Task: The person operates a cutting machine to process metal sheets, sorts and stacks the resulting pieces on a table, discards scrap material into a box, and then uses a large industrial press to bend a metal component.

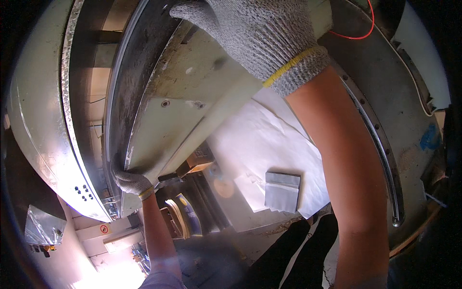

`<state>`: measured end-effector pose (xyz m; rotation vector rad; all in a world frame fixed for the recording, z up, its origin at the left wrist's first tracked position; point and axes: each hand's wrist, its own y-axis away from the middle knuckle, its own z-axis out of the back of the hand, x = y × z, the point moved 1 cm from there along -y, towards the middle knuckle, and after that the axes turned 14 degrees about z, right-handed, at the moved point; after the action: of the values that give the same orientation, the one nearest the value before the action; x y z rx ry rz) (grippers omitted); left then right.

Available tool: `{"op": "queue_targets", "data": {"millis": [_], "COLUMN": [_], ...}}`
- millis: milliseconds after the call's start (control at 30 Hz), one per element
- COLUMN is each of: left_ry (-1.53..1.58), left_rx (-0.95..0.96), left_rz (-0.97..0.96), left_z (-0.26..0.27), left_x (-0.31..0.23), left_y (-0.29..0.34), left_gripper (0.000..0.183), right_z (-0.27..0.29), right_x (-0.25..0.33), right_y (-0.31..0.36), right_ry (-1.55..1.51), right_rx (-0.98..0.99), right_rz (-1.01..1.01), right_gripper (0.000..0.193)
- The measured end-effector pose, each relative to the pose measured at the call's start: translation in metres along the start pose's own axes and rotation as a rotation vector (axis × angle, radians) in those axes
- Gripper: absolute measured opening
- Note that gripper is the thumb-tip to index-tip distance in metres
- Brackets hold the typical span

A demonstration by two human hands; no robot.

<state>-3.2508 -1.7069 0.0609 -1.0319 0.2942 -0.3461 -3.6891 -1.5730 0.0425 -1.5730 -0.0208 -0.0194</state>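
Note:
My right hand [262, 41], in a grey knit glove with a yellow cuff line, reaches over the pale green machine body [192, 86] at the top. Its thumb is stretched out toward a long dark metal band [139, 72]; the other fingers are cut off by the upper edge or hidden. Lower left, my left hand [134, 184], gloved alike, touches the machine near the band's lower end. Its fingers are partly hidden, and I cannot make out how far they close. On a white sheet [231, 137] to the right lies a stack of grey flat plates [282, 195].
A large pale machine beam [41, 111] runs along the left, separated from the band by a gap. A dark rail with holes [378, 135] curves down the right side, below a red cable [358, 37]. A cardboard box [198, 161] stands beneath the machine's edge.

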Motion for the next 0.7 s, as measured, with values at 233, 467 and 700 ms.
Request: {"op": "queue_targets", "data": {"millis": [233, 467, 700], "left_ry": [0.109, -0.076, -0.048], "left_rx": [0.055, 0.198, 0.378], "left_rz": [0.154, 0.127, 0.106], "left_z": [-0.003, 0.027, 0.036], "left_x": [0.004, 0.014, -0.015], "left_y": [-0.002, -0.002, -0.024], "left_gripper": [0.052, 0.056, 0.059], "right_z": [0.023, -0.086, -0.212], "right_x": [0.007, 0.014, -0.026], "right_y": [-0.042, -0.087, -0.052], "right_ry": [-0.024, -0.038, -0.257], "right_rx": [0.375, 1.282, 1.047], "right_rz": [-0.093, -0.106, -0.169], "right_gripper": [0.034, 0.067, 0.069]}}
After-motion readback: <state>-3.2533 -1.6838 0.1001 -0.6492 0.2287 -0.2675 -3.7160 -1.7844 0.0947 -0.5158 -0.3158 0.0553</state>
